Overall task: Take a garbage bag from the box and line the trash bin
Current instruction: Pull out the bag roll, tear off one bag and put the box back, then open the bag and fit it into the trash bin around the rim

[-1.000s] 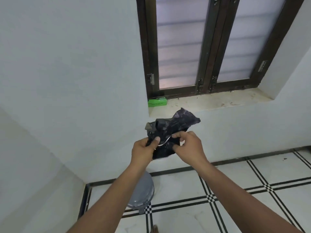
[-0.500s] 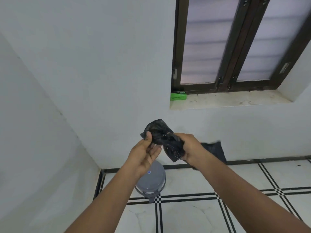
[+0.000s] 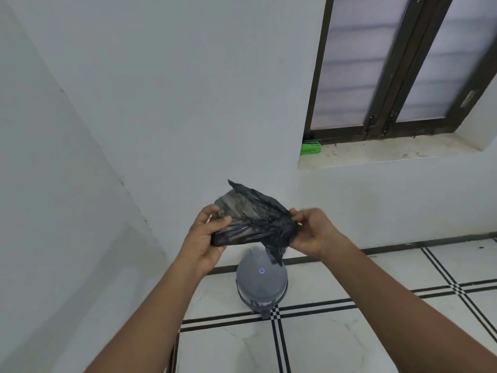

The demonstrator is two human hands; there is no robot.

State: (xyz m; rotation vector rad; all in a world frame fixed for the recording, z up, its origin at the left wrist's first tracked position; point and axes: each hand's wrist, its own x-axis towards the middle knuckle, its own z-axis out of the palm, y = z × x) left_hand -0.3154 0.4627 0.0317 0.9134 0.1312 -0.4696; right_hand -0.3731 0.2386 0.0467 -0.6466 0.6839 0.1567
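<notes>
The black garbage bag (image 3: 252,222) was stretched, still crumpled, between both hands at chest height, a loose tail hanging from its right end. The left hand (image 3: 207,235) gripped its folded left end, thumb on top and fingers curled beneath. The right hand (image 3: 312,230) pinched the bunched right end. Directly below, at 6 o'clock from the bag, the grey trash bin (image 3: 262,286) stood on the tiled floor (image 3: 349,340) with its lid closed. At 2 o'clock, well apart, the green box (image 3: 310,147) sat on the window sill (image 3: 390,154) by the dark frame.
</notes>
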